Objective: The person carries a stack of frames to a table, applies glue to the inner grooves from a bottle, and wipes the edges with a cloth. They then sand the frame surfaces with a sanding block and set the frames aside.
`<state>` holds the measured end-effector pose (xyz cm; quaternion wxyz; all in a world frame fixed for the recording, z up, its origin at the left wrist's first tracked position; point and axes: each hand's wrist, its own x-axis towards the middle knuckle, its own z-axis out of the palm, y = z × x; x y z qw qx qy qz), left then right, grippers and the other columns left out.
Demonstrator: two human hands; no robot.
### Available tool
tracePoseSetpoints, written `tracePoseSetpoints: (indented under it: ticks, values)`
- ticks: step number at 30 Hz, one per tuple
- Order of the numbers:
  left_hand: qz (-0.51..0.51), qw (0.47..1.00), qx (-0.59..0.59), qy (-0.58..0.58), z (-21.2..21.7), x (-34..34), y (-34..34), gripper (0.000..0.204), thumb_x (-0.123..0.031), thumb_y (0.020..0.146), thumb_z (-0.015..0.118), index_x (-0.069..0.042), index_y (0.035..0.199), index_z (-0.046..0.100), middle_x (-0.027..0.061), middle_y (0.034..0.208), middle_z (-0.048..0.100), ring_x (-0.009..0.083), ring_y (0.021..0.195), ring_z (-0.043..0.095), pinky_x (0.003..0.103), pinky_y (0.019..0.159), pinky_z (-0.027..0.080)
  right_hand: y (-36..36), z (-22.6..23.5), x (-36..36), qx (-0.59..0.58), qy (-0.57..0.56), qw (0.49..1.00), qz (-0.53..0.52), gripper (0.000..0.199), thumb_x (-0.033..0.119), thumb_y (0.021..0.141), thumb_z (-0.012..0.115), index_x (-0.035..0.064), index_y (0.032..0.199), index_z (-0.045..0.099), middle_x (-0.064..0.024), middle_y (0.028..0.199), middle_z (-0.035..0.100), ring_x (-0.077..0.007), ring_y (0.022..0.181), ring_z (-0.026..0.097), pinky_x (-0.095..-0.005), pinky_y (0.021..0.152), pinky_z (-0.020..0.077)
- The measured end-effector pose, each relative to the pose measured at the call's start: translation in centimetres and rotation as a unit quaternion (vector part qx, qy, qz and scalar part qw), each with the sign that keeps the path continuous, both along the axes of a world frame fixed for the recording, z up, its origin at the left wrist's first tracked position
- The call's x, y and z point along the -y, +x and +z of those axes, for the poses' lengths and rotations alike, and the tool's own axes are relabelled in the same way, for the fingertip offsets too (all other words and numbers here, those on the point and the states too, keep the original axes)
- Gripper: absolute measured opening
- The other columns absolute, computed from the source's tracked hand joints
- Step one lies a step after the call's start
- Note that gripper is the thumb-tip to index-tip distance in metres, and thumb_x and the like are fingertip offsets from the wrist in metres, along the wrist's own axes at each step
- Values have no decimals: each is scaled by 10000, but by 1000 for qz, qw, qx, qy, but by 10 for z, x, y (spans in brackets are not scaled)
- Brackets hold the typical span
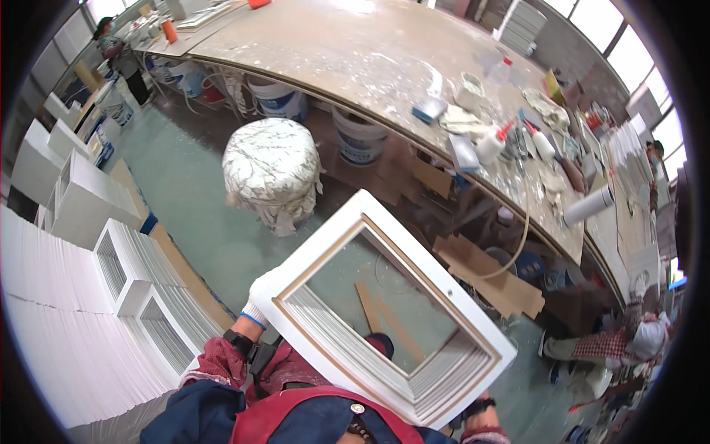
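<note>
In front of my body is a tilted stack of white rectangular frames (403, 226), with a brown line along the inner border of the top one. Floor shows through the opening, and several layered edges line its inside. My left hand (262, 293), in a white knit glove with a blue cuff, is closed on the stack's left corner; its fingertips go out of sight behind it. At the lower right corner my right wrist, with a dark strap (477, 408), comes up against the stack. The fingers of that hand are hidden.
Tall stacks of white frames (159, 325) stand at the left. Ahead is a padded round stool (270, 166). A long worktable (318, 55) carries bottles, rags and a white tube (589, 205); buckets (360, 137) and cardboard (488, 277) lie beneath. Co-workers (124, 59) are at far left and right.
</note>
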<state>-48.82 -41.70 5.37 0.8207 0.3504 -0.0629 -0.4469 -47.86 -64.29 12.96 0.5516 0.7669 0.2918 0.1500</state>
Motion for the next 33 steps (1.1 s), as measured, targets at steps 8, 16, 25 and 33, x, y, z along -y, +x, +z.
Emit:
tracePoseSetpoints:
  ticks: [8, 16, 25, 33]
  values:
    - [239, 957, -121, 113, 11, 9, 84, 492, -387, 1005, 407, -43, 1340, 509, 173, 1247, 604, 349, 1057, 631, 484, 941, 534, 125, 66, 32, 54, 60, 992, 92, 298, 292, 986, 490, 38, 1091, 606, -141, 1067, 652, -225, 956, 643, -347, 821, 527]
    - [326, 927, -140, 121, 89, 84, 174, 526, -406, 1028, 362, -63, 1417, 444, 162, 1353, 549, 328, 1213, 555, 477, 1027, 479, 237, 91, 87, 68, 157, 975, 139, 299, 288, 989, 480, 34, 1077, 608, -147, 1051, 654, -228, 939, 647, -344, 808, 530]
    - [386, 903, 9, 189, 48, 107, 325, 509, -444, 1018, 423, -72, 1358, 497, 123, 1281, 576, 305, 1149, 564, 431, 1008, 483, 362, 143, 156, 80, 275, 951, 114, 301, 284, 992, 468, 28, 1061, 611, -153, 1032, 657, -231, 921, 652, -341, 794, 533]
    - [206, 925, -62, 312, 65, 247, 499, 625, -519, 983, 437, -12, 1334, 536, 203, 1340, 558, 364, 1188, 555, 467, 1046, 439, 294, 69, 417, 153, 356, 838, -385, 305, 281, 995, 458, 23, 1047, 613, -159, 1015, 659, -233, 905, 657, -339, 781, 536]
